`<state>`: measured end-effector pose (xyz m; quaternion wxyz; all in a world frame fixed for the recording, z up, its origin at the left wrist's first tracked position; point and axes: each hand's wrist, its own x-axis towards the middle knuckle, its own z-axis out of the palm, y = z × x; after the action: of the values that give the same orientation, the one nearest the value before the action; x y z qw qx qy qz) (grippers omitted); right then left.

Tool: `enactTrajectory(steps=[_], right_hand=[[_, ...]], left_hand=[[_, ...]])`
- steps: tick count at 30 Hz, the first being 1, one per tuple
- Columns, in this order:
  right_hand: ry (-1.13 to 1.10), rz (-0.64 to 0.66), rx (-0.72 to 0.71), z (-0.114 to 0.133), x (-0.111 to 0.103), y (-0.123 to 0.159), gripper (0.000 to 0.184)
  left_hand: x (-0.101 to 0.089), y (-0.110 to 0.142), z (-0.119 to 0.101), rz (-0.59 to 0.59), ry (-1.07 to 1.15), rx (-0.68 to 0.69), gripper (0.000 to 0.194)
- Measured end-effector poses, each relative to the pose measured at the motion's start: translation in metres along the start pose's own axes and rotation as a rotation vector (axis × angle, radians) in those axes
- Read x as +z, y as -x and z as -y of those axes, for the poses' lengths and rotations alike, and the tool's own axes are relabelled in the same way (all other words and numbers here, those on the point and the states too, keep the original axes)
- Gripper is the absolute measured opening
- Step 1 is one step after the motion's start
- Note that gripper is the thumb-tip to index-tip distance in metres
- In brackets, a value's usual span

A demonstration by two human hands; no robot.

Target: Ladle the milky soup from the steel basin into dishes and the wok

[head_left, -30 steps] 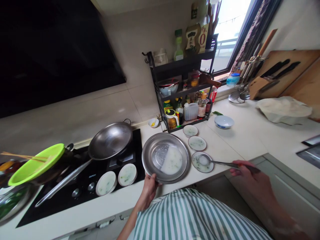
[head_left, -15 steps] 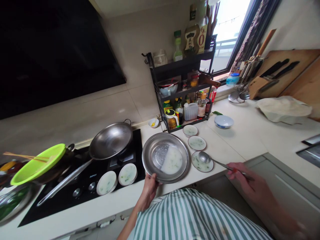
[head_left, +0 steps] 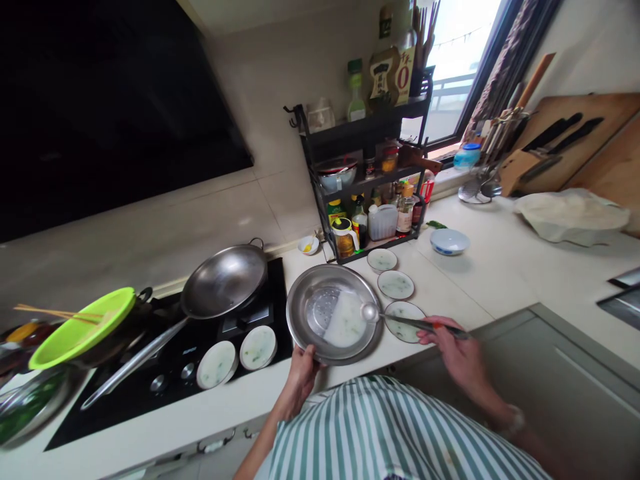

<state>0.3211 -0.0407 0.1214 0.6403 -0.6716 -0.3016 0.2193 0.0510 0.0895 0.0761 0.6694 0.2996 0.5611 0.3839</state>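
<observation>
My left hand [head_left: 303, 370] grips the near rim of a wide steel basin [head_left: 306, 313], which is tilted so pale liquid with green bits pools on its right side. My right hand [head_left: 453, 350] is closed round the handle of a metal ladle [head_left: 371, 313], whose bowl hangs over the basin's right rim. Beneath the handle stands a bowl [head_left: 404, 333] of the same pale soup. Two more filled bowls, a middle one [head_left: 395, 285] and a far one [head_left: 383, 260], line up behind it.
Two filled bowls [head_left: 217, 365] stand on the hob's front edge, beside a wok [head_left: 225, 283] with a long handle. A green colander [head_left: 83, 328] with chopsticks is at far left. A condiment rack [head_left: 370, 180] stands behind; a blue-white bowl [head_left: 450, 242] is to the right.
My right hand has moved left, carrying the ladle from the nearest right-hand bowl to the basin's right rim. My left hand stays on the basin.
</observation>
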Motion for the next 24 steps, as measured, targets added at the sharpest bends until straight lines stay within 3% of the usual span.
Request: enactTrajectory(steps=[3,9,16,24], right_hand=[[0.025,0.15,-0.02,-0.005,0.018,0.003,0.027],[0.022,0.286,-0.009,-0.013,0.036,0.006,0.034],[-0.029,0.158,0.13,-0.017,0.029,0.001,0.04],[-0.135,0.098,0.148,-0.03,0.025,-0.002,0.038]], left_hand=[[0.0,0.001,-0.001,0.011,-0.003,-0.002,0.021],[0.001,0.003,-0.002,0.012,0.002,-0.009,0.023],[0.0,0.002,0.001,0.013,0.02,-0.006,0.025],[0.0,0.002,0.002,-0.011,0.014,-0.018,0.024]])
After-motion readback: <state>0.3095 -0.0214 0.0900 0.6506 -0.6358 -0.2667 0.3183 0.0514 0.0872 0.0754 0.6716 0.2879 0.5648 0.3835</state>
